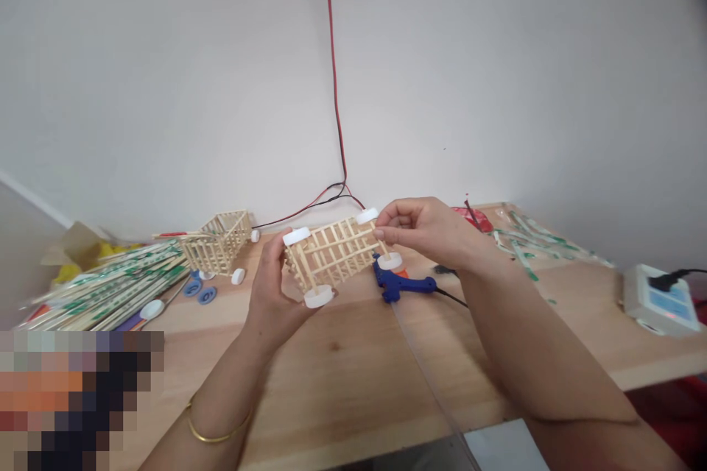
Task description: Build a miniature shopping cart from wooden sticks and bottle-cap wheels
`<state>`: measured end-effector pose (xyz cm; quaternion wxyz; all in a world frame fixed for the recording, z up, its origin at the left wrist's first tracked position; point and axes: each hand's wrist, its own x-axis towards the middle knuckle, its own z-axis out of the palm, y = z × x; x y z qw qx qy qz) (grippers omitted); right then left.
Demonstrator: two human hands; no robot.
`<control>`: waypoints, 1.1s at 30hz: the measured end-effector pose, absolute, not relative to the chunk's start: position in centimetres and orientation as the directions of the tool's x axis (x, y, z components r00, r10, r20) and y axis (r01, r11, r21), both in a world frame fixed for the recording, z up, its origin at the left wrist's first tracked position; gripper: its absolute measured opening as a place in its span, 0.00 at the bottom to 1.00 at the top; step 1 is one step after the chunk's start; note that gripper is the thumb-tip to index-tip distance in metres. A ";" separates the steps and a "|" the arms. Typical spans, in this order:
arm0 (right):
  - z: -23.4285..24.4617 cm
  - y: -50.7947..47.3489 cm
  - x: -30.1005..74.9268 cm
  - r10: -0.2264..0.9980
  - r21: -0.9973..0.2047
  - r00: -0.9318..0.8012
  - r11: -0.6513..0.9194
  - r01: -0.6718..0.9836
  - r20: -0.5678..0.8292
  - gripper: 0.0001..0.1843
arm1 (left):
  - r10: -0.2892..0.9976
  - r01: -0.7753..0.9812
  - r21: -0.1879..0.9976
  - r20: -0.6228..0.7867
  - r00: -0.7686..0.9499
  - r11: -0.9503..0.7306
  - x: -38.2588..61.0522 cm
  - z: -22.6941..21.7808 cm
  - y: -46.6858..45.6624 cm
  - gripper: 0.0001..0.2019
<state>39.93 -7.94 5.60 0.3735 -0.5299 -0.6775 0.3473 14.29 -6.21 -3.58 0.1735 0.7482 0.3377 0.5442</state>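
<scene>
A small cart [336,250] made of thin wooden sticks is held up above the table, its underside turned toward me. White bottle-cap wheels [319,296] sit at the ends of its two stick axles. My left hand [269,309] grips the cart's left end, fingers behind and thumb near the lower wheel. At the right end, my right hand [425,232] pinches the cart with thumb and forefinger by the upper wheel; its fingertips partly cover the axle there. Below and behind that end lies a blue glue gun [406,285] with a clear glue stick [423,360] trailing toward me.
Another stick cart [218,243] stands at the back left beside bundles of packaged chopsticks [121,283]. Blue rings [207,295] and white caps [238,277] lie nearby. Torn wrappers [524,232] and a power strip [660,300] are at right. Another person's pixelated shape [66,405] fills the lower left.
</scene>
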 end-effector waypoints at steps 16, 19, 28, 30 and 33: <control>5.6 -7.9 39.9 0.981 -0.873 -0.141 0.186 0.451 0.136 0.13 | 0.719 0.266 0.669 0.665 0.201 -0.694 14.4 -3.3 -6.5 0.49; 5.6 -7.9 39.9 0.982 -0.873 -0.139 0.181 0.452 0.132 0.13 | 0.718 0.262 0.669 0.668 0.198 -0.695 14.5 -3.3 -6.5 0.49; 5.8 -8.1 39.7 0.984 -0.872 -0.124 0.172 0.458 0.129 0.12 | 0.719 0.242 0.678 0.667 0.193 -0.694 14.6 -3.2 -6.6 0.48; 5.8 -8.1 39.6 0.984 -0.874 -0.125 0.168 0.456 0.124 0.12 | 0.724 0.248 0.680 0.662 0.193 -0.689 14.6 -3.2 -6.6 0.48; 5.9 -8.1 39.6 0.985 -0.873 -0.122 0.165 0.459 0.123 0.12 | 0.719 0.256 0.673 0.666 0.196 -0.694 14.5 -3.2 -6.6 0.48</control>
